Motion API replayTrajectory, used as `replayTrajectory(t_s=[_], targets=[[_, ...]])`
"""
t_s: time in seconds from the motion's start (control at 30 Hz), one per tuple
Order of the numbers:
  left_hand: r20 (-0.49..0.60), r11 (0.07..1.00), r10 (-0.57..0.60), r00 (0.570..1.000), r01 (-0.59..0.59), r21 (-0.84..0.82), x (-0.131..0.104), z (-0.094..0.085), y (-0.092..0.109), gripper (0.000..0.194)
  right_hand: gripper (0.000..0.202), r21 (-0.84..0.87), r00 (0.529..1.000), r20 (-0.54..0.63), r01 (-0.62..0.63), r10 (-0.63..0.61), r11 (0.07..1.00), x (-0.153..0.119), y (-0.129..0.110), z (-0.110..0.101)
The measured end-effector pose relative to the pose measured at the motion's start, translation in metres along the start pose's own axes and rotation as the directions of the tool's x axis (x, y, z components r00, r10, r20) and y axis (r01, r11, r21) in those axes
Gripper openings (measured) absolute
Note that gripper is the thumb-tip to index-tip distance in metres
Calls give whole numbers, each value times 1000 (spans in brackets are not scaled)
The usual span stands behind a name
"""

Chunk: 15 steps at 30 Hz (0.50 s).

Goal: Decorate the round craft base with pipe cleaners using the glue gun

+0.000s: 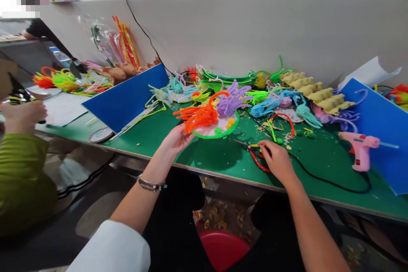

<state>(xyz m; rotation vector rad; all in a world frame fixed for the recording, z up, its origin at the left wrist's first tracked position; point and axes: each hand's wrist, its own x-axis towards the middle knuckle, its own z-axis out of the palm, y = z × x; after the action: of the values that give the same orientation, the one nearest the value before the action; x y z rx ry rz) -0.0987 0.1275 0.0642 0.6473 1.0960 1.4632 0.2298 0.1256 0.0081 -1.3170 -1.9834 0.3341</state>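
My left hand [179,139] is closed on the left edge of a round plate with a green rim [219,135], tilted above the table. On the plate lie an orange octopus-like bundle of fuzzy stems [202,115], a purple bundle [234,98] and small yellow and green pompoms. To the right, my right hand [276,158] is at the table near red-handled pliers [259,165], its fingers pinched on a small yellow piece [254,145] over the tool. Whether these fingers also touch the pliers is unclear.
A pink glue gun [363,148] with a black cable stands right, beside a blue divider [379,131]. Another blue divider [127,95] stands left. Colourful stem bundles and a yellow egg carton [314,89] line the back. A person's hand [24,114] is at far left.
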Motion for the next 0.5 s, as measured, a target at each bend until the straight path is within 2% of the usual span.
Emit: replayTrajectory(t_s=[0.27, 0.37, 0.5], targets=[[-68, 987, 2, 998, -13, -163, -25, 6, 48, 15, 32, -28, 1000, 24, 4, -3, 1000, 0, 1, -1], [-106, 977, 27, 994, -49, -206, -32, 20, 74, 25, 31, -29, 1000, 28, 7, -7, 1000, 0, 1, -1], [-185, 967, 98, 978, -138, -214, -43, 47, 115, 40, 31, -26, 999, 28, 18, -17, 999, 0, 0, 0]])
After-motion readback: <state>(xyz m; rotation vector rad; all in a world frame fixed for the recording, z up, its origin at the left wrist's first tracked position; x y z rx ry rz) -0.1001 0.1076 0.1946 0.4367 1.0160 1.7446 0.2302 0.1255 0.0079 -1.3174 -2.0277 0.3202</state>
